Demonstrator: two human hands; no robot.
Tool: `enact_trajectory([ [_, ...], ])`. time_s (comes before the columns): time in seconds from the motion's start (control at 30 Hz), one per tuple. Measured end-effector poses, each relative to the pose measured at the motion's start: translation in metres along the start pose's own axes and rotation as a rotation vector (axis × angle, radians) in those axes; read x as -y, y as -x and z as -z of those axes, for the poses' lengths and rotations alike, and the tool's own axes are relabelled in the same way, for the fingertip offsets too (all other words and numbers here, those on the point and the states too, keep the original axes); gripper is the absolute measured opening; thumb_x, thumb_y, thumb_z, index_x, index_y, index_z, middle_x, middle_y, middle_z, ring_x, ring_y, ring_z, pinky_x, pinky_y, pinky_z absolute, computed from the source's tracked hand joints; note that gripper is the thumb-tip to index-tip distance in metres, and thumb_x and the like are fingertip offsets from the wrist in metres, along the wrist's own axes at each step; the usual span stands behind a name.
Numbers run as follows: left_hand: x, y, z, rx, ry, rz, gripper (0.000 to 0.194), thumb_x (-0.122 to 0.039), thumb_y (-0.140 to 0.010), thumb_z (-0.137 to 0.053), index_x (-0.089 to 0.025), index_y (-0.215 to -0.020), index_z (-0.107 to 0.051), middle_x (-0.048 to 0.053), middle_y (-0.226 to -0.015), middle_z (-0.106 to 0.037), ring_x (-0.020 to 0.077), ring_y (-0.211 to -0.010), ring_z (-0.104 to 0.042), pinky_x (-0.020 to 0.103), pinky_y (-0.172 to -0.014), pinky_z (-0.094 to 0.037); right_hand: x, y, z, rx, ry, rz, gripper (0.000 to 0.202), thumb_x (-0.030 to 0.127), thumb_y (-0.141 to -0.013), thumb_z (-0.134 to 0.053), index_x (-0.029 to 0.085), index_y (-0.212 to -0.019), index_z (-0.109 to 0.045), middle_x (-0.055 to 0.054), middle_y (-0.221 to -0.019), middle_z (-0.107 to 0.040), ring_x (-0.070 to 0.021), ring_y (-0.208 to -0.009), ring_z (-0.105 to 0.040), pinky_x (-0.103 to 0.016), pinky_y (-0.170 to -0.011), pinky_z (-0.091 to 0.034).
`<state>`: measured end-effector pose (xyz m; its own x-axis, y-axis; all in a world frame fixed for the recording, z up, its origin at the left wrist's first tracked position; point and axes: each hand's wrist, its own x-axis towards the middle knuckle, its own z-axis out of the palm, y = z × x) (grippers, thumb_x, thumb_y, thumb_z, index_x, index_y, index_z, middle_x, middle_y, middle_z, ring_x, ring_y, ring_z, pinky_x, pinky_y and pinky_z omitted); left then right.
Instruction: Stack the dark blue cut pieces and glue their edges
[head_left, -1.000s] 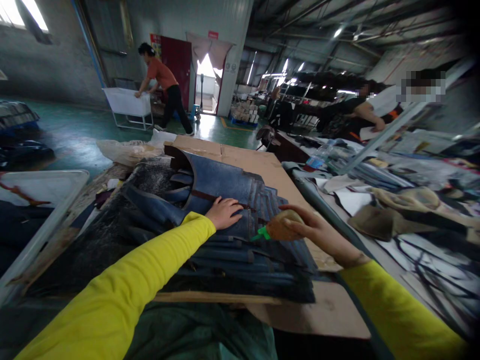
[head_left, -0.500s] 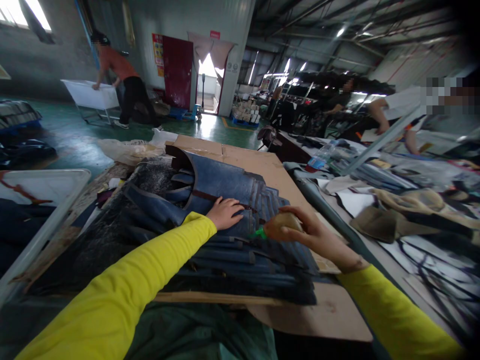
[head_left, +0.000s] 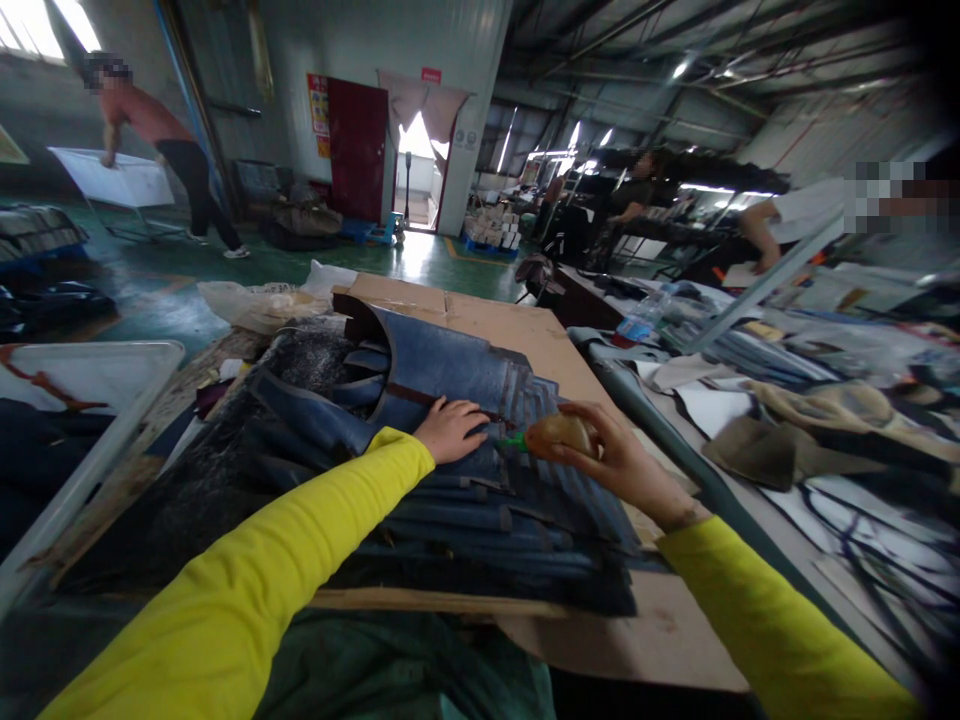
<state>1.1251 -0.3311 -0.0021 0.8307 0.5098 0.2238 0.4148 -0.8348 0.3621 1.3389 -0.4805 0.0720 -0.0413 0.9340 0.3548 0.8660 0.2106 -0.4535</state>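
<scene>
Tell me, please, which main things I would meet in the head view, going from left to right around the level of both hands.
White-walled bin, left hand, green nozzle, tan bottle, right hand, olive-brown piece.

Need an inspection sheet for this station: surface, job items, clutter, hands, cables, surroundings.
Surface: cardboard, bare along its far side.
Job's things: blue pieces stacked in overlapping layers; amber squeeze bottle with green nozzle close to their stepped edges, contact unclear.
Clutter: right-hand table crowded, with a brown piece and a clear bottle; crumpled bag beyond the stack.
Hands: left hand spread on the top blue piece; right hand gripping the squeeze bottle.
Cables: nothing seen for certain.
Surroundings: co-worker in an orange top at a white cart, far left; dark red door beside a bright doorway.
</scene>
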Motion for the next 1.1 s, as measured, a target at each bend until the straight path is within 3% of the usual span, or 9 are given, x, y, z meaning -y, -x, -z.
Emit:
enact_trajectory([
  [0.2,0.001,0.0,-0.002,-0.009,-0.004,0.0,0.034,-0.043,-0.089,-0.041,-0.029,-0.117,-0.054,0.003,-0.133,-0.048,0.0203,-0.125,-0.039,0.053,-0.109,-0.02,-0.004,-0.002,-0.001,-0.057,0.041,0.047,0.047,0.045,-0.081,-0.061,0.024,-0.119,-0.044,-0.012,-0.126,-0.045,-0.0287,-0.113,-0.048,-0.043,-0.088,-0.049],
  [0.33,0.001,0.0,-0.002,-0.016,0.003,0.0,0.034,-0.042,-0.088,-0.042,-0.029,-0.117,-0.054,0.003,-0.133,-0.049,0.02,-0.125,-0.039,0.053,-0.108,-0.02,-0.009,0.002,0.001,0.036,0.064,-0.037,0.059,0.048,-0.078,-0.063,0.022,-0.125,-0.039,-0.012,-0.115,-0.052,-0.0281,-0.099,-0.057,-0.042,-0.083,-0.051],
  [0.47,0.002,-0.001,-0.003,-0.01,0.004,0.005,0.035,-0.043,-0.088,-0.041,-0.029,-0.117,-0.053,0.002,-0.133,-0.048,0.0199,-0.126,-0.038,0.052,-0.109,-0.02,-0.01,0.009,0.006,0.109,0.055,-0.081,0.058,0.05,-0.078,-0.062,0.022,-0.124,-0.041,-0.009,-0.109,-0.055,-0.0253,-0.089,-0.06,-0.038,-0.075,-0.054],
  [0.77,0.001,-0.001,-0.003,-0.009,0.001,-0.001,0.035,-0.043,-0.089,-0.04,-0.029,-0.118,-0.053,0.002,-0.133,-0.048,0.0199,-0.126,-0.038,0.052,-0.109,-0.018,0.005,0.016,0.017,0.237,-0.007,-0.135,0.054,0.049,-0.079,-0.061,0.025,-0.123,-0.042,-0.007,-0.106,-0.057,-0.0248,-0.088,-0.06,-0.036,-0.071,-0.054],
  [1.1,0.001,0.0,-0.002,-0.015,-0.004,0.0,0.034,-0.043,-0.089,-0.041,-0.028,-0.117,-0.053,0.003,-0.133,-0.048,0.0196,-0.125,-0.039,0.052,-0.108,-0.021,0.002,-0.004,0.005,0.06,0.074,-0.013,0.046,0.049,-0.083,-0.056,0.022,-0.117,-0.042,-0.01,-0.108,-0.051,-0.0259,-0.096,-0.054,-0.041,-0.084,-0.048],
])
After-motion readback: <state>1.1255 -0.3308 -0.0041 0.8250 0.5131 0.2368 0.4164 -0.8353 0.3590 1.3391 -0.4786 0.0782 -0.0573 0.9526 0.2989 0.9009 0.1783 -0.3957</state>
